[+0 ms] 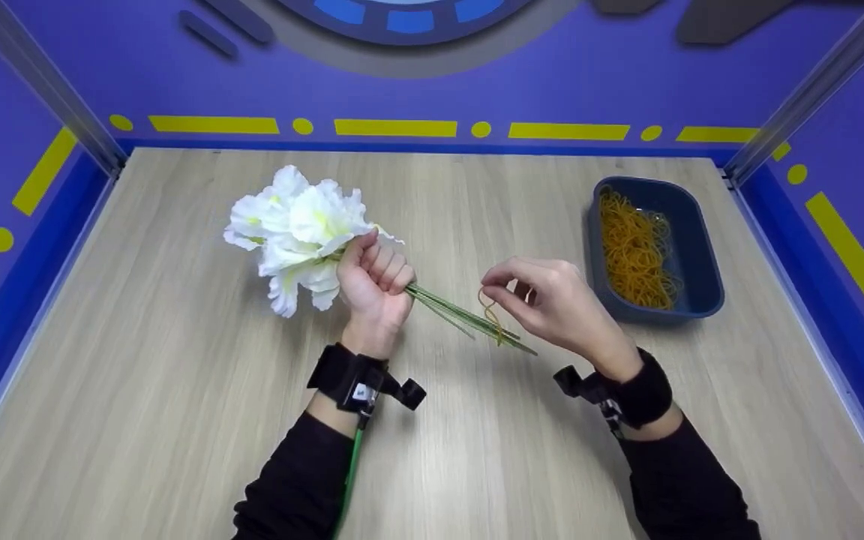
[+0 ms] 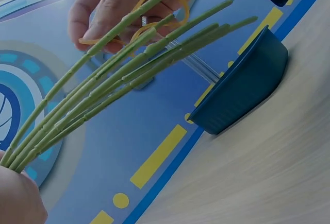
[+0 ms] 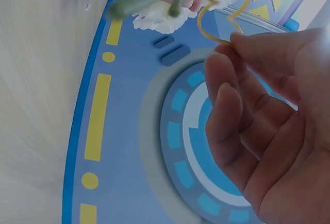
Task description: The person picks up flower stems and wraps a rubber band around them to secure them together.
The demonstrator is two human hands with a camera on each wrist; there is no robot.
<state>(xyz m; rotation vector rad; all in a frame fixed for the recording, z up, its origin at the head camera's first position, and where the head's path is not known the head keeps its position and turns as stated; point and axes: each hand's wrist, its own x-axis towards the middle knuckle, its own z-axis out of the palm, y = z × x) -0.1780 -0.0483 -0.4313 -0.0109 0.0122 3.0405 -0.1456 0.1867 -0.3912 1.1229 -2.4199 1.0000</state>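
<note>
My left hand (image 1: 378,281) grips a bunch of white flowers (image 1: 304,225) by the stems, just below the blooms. The green stems (image 2: 103,80) stick out past the hand toward the right, their cut ends spread slightly apart. My right hand (image 1: 552,304) pinches a yellow rubber band (image 1: 489,311) between thumb and forefinger. In the left wrist view the band (image 2: 162,2) loops around one or more stems near their ends. The right wrist view shows the band (image 3: 203,23) hanging slack from the fingertips, with the stem ends close by.
A dark blue bin (image 1: 691,247) stands at the right of the wooden table (image 1: 177,420), with a heap of yellow rubber bands (image 1: 631,255) in it. Blue panels with yellow marks (image 1: 394,130) wall the table at the back and both sides.
</note>
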